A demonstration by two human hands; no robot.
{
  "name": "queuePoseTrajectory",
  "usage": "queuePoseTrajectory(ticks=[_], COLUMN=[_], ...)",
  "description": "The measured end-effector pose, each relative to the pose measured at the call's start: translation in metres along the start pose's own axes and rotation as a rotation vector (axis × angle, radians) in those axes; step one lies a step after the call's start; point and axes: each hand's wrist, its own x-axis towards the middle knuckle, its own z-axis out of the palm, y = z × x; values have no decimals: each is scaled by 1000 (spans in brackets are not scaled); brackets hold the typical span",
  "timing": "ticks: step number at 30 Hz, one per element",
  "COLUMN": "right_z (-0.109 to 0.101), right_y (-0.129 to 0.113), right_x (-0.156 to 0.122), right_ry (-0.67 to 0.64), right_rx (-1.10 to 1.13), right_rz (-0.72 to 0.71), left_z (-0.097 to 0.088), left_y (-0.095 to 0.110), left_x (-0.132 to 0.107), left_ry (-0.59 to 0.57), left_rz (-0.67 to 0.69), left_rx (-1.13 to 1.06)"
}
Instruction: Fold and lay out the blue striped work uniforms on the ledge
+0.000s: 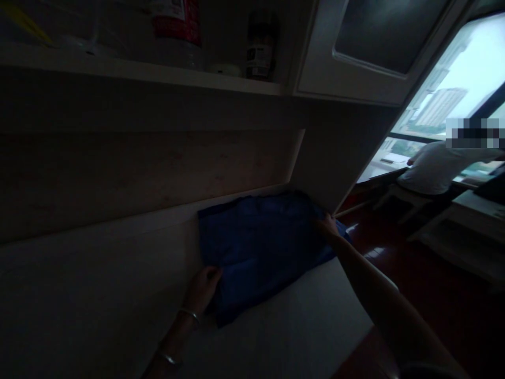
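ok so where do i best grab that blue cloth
Likely by its two end edges, from the sides: the blue cloth lies flat on the table, so its middle offers no pinch. The left hand sits at the near-left edge, the right hand at the far-right one.

This is a dim room high up in a city building, most likely a home: a long white counter [98,295] runs from 9 o'clock toward the centre under a pale wooden back panel, with a blue cloth [260,247] spread on it. A shelf [138,71] at 11 o'clock carries a red-labelled bottle [175,26] and a dark bottle [260,47], beside a white cabinet door [366,47] at 1 o'clock. At 2 o'clock a large window [469,63] shows tower blocks [442,105], a person [434,168] sits at a desk below it, and a dark reddish wooden floor [434,295] lies at 4 o'clock.
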Motion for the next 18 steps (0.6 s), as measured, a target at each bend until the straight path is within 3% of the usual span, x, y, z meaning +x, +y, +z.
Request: queuePoseTrajectory(ticks=[5, 8, 10, 12, 14, 16, 18], right_z=[7, 0, -11, -27, -50, -79, -112], right_y=[10, 9, 14, 29, 58, 96, 134], right_x=[9, -1, -17, -40, -69, -101, -133], right_ry=[-72, -78, -79, -96, -120, -111, -60], right_rx=[-42, 49, 147, 286, 334, 129, -18], right_rz=[76, 41, -3, -66, -151, -220, -173], left_z=[10, 5, -1, -8, -13, -16, -19], left_y=[1, 16, 27, 32, 25, 8, -14], left_x=[-4, -19, -34, -54, -80, -108, -134], left_ry=[136, 223, 208, 126, -75, -340, -486], left_rz=[52, 87, 103, 138, 159, 128, 74], left_rx=[58, -102, -233, -309, -289, -133, 117])
